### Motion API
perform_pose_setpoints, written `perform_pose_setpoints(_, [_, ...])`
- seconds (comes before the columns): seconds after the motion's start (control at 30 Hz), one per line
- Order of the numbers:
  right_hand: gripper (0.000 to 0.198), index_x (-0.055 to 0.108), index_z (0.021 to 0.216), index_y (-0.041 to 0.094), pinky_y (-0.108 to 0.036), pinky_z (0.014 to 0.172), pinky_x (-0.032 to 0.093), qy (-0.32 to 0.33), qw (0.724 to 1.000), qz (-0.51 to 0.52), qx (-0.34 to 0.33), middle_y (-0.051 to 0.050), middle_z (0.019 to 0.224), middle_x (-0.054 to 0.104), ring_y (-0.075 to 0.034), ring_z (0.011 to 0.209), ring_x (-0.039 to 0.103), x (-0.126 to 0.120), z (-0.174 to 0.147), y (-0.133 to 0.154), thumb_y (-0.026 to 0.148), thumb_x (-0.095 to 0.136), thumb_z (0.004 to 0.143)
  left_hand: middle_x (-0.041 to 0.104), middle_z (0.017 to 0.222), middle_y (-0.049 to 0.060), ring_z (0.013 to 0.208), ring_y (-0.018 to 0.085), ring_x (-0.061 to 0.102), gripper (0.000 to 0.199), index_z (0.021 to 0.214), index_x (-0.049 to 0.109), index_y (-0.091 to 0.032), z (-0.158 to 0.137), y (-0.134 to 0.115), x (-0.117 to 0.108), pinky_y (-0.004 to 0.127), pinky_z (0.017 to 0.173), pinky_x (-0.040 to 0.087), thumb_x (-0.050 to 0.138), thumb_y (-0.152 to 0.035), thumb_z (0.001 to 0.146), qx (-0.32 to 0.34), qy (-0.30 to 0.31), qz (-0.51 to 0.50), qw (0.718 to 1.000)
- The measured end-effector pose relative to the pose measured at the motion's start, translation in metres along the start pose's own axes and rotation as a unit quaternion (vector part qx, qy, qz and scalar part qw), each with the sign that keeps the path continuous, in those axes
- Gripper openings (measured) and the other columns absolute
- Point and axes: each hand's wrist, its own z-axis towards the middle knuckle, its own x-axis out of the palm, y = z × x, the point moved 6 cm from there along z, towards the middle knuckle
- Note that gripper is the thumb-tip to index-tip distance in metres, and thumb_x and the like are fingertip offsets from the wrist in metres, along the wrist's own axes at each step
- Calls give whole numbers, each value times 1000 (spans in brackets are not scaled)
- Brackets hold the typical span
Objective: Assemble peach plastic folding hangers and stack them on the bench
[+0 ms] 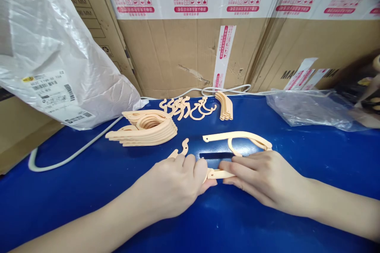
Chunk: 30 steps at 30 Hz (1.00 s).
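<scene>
My left hand (178,182) is closed around a cream plastic hanger piece, whose curled, holed tip (185,146) sticks up above the knuckles. Opposite it, my right hand (261,178) grips a cream folding hanger (240,136). One long curved arm of this hanger, with a hole at its end, reaches left above my right fingers. A narrow, holed strip (219,174) bridges the gap between both hands, its left end pinched by my left fingers. How the pieces join there is hidden under the fingers.
On the blue table (89,197) lie stacked folding hangers (148,134), small hooks (181,107) and a bundle of curved arms (225,106). A white cable (68,162) runs behind. Cardboard boxes (184,51), a white plastic sack (59,59) and a clear bag (311,108) stand around.
</scene>
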Motion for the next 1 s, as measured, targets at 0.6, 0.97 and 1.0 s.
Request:
perform_pose_setpoints(0.6, [27,60,101,17,-25,51,35,25,998,59,25,0,72,62,-10,55,53,-1,0,-4,29,35,100,51,61,-1,54,16,56,27,77,44,-19,-1,0,3,28,51,36,31,-27,99,4,25,-17,1000])
perform_pose_setpoints(0.97, [30,63,99,17,-26,49,35,-24,999,-38,-26,2,64,57,-11,49,49,0,-1,1,27,35,100,55,64,-2,55,16,56,29,80,47,-19,0,-1,4,28,49,35,29,-29,100,-16,40,-141,989])
perform_pose_setpoints(1.0, [30,63,102,16,-26,49,35,-27,998,-41,-33,2,64,57,-11,49,49,0,0,1,27,36,100,56,65,-2,55,15,57,28,80,47,-19,0,-1,3,27,48,35,28,-27,100,-30,48,-171,984])
